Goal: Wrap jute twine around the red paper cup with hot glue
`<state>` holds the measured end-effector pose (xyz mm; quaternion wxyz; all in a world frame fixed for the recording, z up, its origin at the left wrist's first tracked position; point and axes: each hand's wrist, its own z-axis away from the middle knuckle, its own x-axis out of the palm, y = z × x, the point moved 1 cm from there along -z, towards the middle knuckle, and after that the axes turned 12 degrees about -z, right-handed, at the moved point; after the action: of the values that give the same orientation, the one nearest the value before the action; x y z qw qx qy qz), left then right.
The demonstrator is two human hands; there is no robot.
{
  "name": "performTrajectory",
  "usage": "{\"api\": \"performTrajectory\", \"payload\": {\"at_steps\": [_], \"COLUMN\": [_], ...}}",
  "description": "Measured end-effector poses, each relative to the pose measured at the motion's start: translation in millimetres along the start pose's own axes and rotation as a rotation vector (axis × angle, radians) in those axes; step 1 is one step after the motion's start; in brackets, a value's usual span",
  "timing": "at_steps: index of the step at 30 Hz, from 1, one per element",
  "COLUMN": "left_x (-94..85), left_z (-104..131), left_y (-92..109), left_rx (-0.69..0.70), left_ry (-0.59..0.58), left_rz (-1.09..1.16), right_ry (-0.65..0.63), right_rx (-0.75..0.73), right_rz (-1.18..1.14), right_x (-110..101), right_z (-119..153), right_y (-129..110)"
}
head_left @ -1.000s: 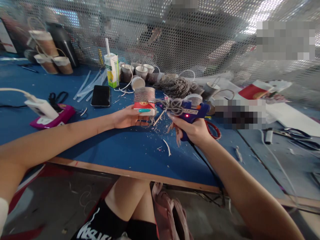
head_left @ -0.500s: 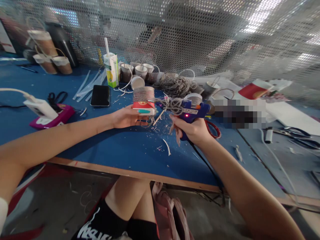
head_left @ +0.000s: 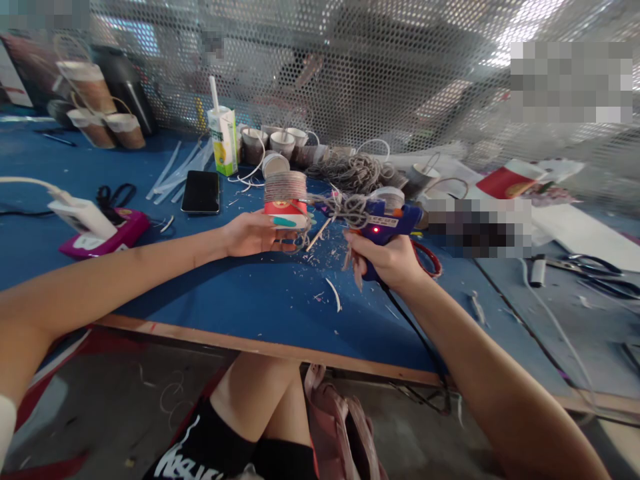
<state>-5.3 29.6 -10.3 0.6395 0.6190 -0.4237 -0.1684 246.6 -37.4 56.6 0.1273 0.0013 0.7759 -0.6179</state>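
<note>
— What do we have in each hand?
— Our left hand (head_left: 253, 233) is curled around a paper cup (head_left: 285, 201), thumb across its red band; the cup sits upright in the grip, just above the blue tabletop (head_left: 240, 300). Our right hand (head_left: 387, 259) is closed tight on the grip of a blue glue gun (head_left: 386, 223), its nozzle pointing at the cup.
— Any writing we can read?
— The gun bears a small label, too blurred for us to read. The green and white drink carton (head_left: 223, 139) has print we cannot make out either.
— And the textures?
— The cup's upper part is wound in ribbed grey twine (head_left: 345, 208), a frayed tangle of it draped over the gun. We see pale scraps littering the smooth tabletop, and a glossy black phone (head_left: 201, 191) lying flat behind
</note>
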Motion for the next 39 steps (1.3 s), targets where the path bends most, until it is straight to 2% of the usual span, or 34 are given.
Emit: {"api": "performTrajectory", "payload": {"at_steps": [10,23,34,36,39], "left_x": [0.8,-0.9,1.9,3.5,4.1], "left_z": [2,2,2,2,1], "left_y": [2,4,4,5,6], "left_rx": [-0.001,-0.024,-0.013,-0.001,0.002], "left_ry": [0.027,0.049,0.048,0.053,0.079], "left_rz": [0.026,0.025,0.027,0.03,0.044], "right_ry": [0.072,0.038,0.063,0.122,0.25], "right_rx": [0.046,0.068,0.07,0.041,0.027], "right_rz": [0.007,-0.026,0.011,0.137,0.566], "right_x": [-1,-4,-2,-4,-8], "right_z": [-3,-3,-7,-9,-13], "right_y": [0,1,2,1,1]}}
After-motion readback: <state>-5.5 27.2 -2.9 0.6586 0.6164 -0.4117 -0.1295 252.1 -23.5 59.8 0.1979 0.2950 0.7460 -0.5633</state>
